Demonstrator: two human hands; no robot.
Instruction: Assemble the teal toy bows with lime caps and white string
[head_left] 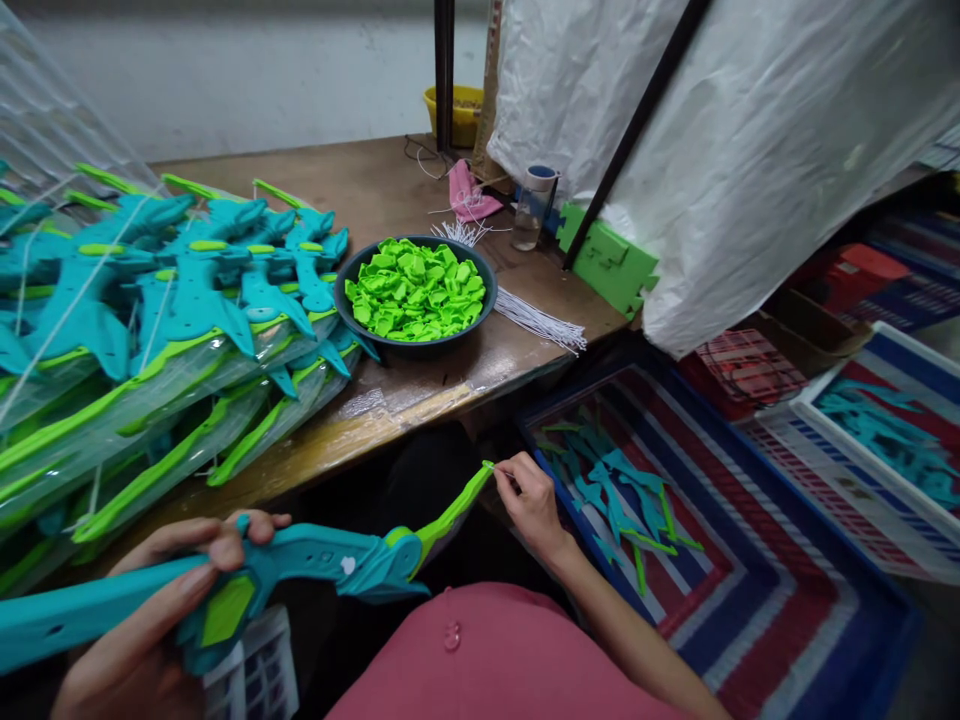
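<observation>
My left hand (169,610) is wrapped round the teal body of a plastic toy bow (322,555), held in front of me above my lap. A lime-green limb (454,508) slants up and right from the body's teal end. At its far tip my right hand (531,503) is closed in a pinch, with a small pale bit between tip and fingers. Whether this is cord is too small to tell. On the table to the left lies a heap of similar teal and green toy bows (187,290), several with white strings. Behind the held bow stands a dark bowl (420,347) of small green plastic pieces (416,288).
A bundle of white cords (540,322) lies by the bowl near the wooden table's (390,405) edge. Farther back stand a clear bottle (532,210) and a green foam piece (609,262). Lower right, a blue-rimmed crate (817,610) and a white crate (885,535) hold teal parts.
</observation>
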